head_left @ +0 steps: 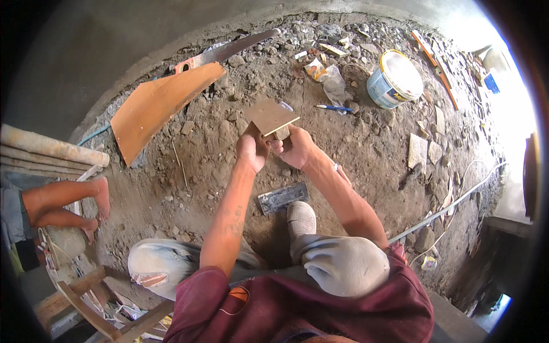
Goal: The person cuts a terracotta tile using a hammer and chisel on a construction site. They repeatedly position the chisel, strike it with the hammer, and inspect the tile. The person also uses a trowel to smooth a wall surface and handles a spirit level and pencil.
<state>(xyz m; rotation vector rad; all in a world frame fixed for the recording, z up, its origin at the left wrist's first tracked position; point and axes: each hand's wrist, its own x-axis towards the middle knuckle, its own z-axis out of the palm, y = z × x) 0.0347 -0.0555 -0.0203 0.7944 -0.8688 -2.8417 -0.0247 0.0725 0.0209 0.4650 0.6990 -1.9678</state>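
Observation:
A small squarish plywood board (271, 115) is held up over the dirt by both my hands. Its brown face is tilted upward, and a short wooden block (281, 133) sits against its underside. My left hand (253, 152) is closed at the board's near left edge, its fingertips partly hidden. My right hand (295, 147) grips the block and the near right edge, fingers curled under. Below my hands a dark, mortar-stained rectangular trowel (283, 198) lies on the ground, next to my shoe (301, 218).
Far left are a large cut plywood sheet (166, 108) and a handsaw (240, 48). A blue-and-white bucket (394, 79), a blue pen (334, 107) and an orange straight bar (436, 68) lie far right. Pipes (54, 150) and another person's legs (66, 203) are at left; rubble surrounds everything.

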